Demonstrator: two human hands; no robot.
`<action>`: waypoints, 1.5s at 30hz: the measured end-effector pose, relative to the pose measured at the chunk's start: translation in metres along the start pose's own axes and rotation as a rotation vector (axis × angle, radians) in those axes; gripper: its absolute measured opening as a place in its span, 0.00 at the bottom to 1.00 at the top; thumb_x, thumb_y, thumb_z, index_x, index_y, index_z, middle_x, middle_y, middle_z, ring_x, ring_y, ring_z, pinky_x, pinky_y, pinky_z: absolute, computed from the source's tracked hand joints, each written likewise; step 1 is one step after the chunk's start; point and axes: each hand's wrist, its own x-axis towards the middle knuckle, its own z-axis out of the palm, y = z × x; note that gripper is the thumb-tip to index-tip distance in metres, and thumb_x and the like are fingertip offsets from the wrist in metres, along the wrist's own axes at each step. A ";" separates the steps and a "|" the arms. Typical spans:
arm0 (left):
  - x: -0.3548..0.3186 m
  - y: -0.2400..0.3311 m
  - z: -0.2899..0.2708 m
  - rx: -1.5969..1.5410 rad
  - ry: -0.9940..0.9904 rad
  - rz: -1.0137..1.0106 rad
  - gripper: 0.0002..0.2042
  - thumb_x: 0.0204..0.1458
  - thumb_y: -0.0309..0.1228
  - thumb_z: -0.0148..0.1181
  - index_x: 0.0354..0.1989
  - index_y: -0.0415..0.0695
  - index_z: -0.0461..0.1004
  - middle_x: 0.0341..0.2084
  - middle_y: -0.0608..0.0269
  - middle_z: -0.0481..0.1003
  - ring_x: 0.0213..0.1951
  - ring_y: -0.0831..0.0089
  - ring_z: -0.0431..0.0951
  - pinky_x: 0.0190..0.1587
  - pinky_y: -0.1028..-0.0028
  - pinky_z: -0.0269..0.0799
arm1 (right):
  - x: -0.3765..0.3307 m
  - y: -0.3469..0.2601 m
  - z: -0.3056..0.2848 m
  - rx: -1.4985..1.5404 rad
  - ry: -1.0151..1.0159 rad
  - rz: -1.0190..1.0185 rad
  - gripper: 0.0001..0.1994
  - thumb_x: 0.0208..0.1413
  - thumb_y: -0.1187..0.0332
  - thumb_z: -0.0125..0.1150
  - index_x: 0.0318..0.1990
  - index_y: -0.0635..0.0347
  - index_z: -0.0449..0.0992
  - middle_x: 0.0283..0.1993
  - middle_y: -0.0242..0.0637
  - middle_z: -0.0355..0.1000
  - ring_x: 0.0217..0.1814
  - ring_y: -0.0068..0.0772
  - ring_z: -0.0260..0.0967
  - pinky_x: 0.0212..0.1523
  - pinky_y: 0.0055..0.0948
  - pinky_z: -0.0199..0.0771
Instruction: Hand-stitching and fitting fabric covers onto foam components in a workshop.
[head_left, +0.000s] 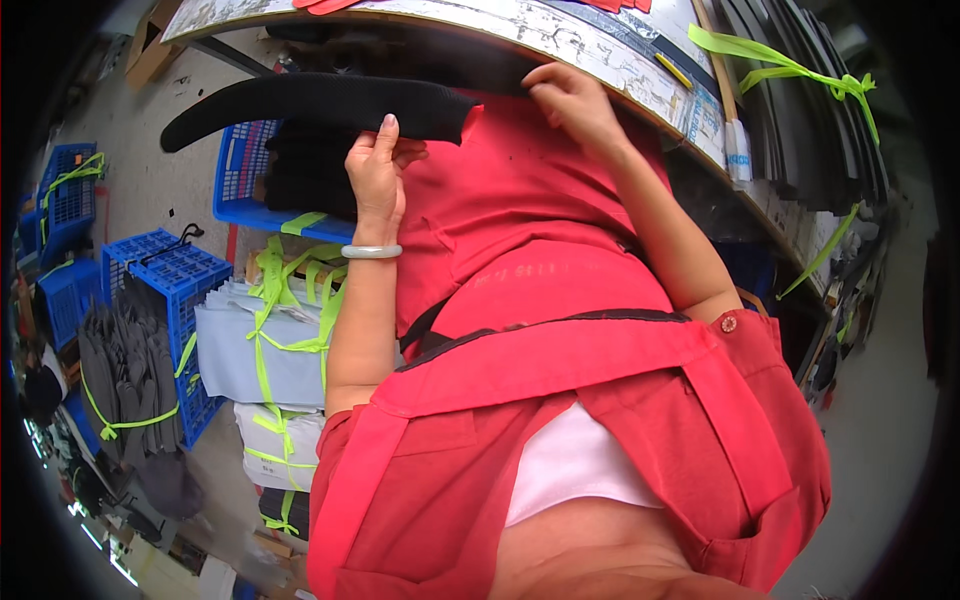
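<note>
A long black ribbed knit piece (320, 103), like a tube or sleeve, stretches out to the left and droops at its rounded far tip. Its right end shows a red edge. My left hand (378, 175) grips it near that red end, thumb on top and fingers beneath. Close to the worktable's front edge, my right hand (578, 105) is raised with its fingers curled in. Whether anything small lies between those fingers is hidden. Under both hands spreads the red apron (510, 190) over my lap.
The white, scuffed worktable (450, 25) runs across the front, with a yellow pen-like tool (674, 70) on it. Dark sheets (800, 110) tied with green strips hang at right. To the left stand a blue crate (232, 180), tied light-blue fabric bundles (255, 340) and grey bundles (130, 370).
</note>
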 end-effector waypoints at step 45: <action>0.026 0.041 0.066 -0.210 0.024 0.231 0.16 0.46 0.21 0.69 0.45 0.42 0.75 0.38 0.66 0.76 0.38 0.77 0.76 0.45 0.75 0.74 | -0.009 -0.066 0.027 -0.173 -0.239 -0.316 0.18 0.61 0.62 0.57 0.51 0.65 0.70 0.41 0.42 0.73 0.44 0.28 0.69 0.47 0.28 0.69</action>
